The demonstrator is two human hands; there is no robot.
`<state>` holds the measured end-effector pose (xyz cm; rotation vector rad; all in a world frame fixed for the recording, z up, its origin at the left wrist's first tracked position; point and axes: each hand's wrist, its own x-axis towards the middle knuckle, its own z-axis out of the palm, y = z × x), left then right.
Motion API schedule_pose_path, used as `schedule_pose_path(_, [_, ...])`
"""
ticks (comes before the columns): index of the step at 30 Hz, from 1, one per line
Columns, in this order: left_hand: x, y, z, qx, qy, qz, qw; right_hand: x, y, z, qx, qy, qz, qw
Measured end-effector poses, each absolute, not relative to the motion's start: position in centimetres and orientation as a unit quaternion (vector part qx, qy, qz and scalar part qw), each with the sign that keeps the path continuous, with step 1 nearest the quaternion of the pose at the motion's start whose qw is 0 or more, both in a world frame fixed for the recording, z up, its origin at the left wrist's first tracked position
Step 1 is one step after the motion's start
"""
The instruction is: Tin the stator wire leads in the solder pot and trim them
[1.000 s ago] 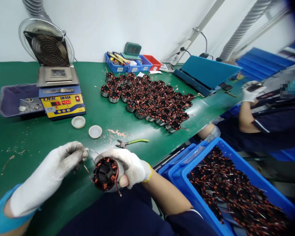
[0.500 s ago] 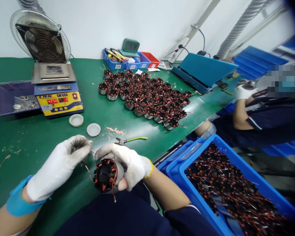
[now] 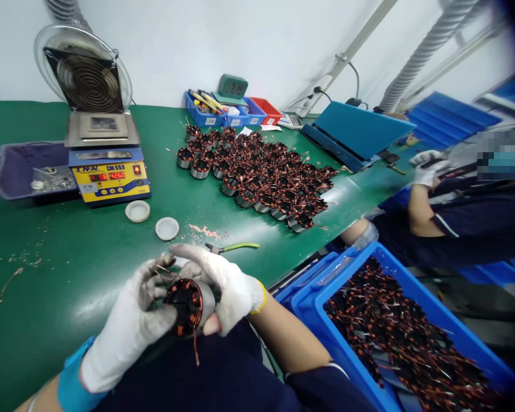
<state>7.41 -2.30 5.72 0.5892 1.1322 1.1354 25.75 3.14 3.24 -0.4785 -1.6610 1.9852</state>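
Observation:
A motor stator (image 3: pixel 205 304), a grey metal ring with black inner parts and copper windings, is held low in front of my body. Gloved, my right hand (image 3: pixel 227 280) wraps round its outer side, the bare thumb tip pressing near the bottom. My left hand (image 3: pixel 148 303), in a white glove with greyed fingers, grips the stator's left side. Its thumb lies against the open face and its fingers curl by the upper wire ends. One copper lead hangs below the stator. Green-handled cutters (image 3: pixel 234 247) lie just beyond my hands.
Rows of stators (image 3: pixel 257 166) cover the middle of the green bench. At left stand a yellow-blue solder pot (image 3: pixel 115 180), a fan (image 3: pixel 88 80) and a purple bin (image 3: pixel 30 154). Two small dishes (image 3: pixel 137 211) sit nearby. A blue crate (image 3: pixel 317 309) of stators is at right, near a co-worker (image 3: pixel 429 212).
My left hand has moved right and down, from pinching a wire end left of the stator to gripping the stator itself. My right hand keeps its hold. The view has shifted slightly.

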Motion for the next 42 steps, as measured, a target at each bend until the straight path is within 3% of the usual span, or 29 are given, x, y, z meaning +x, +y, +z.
schedule_pose_path(6, [5.5,-1.2,6.2,0.296,0.583,0.545,0.524,25.6,2.2,3.3,-0.189,-0.561,0.749,0.300])
schedule_pose_path(11, [5.7,-1.3,7.0,0.314,0.608,0.544,0.485,25.8,2.3,3.3,-0.209,-0.561,0.736,0.317])
schedule_pose_path(19, [4.7,-1.8,6.8,0.321,0.583,0.528,0.528,26.0,3.0,4.3,-0.273,-0.628,0.628,0.371])
schedule_pose_path(34, [5.2,-0.4,9.2,0.457,0.588,0.303,0.595,26.4,3.1,3.8,-0.279,-0.587,0.659,0.379])
schedule_pose_path(42, [4.7,-0.7,9.8,0.452,0.691,0.304,0.475,26.3,2.8,4.1,-0.312,-0.623,0.611,0.377])
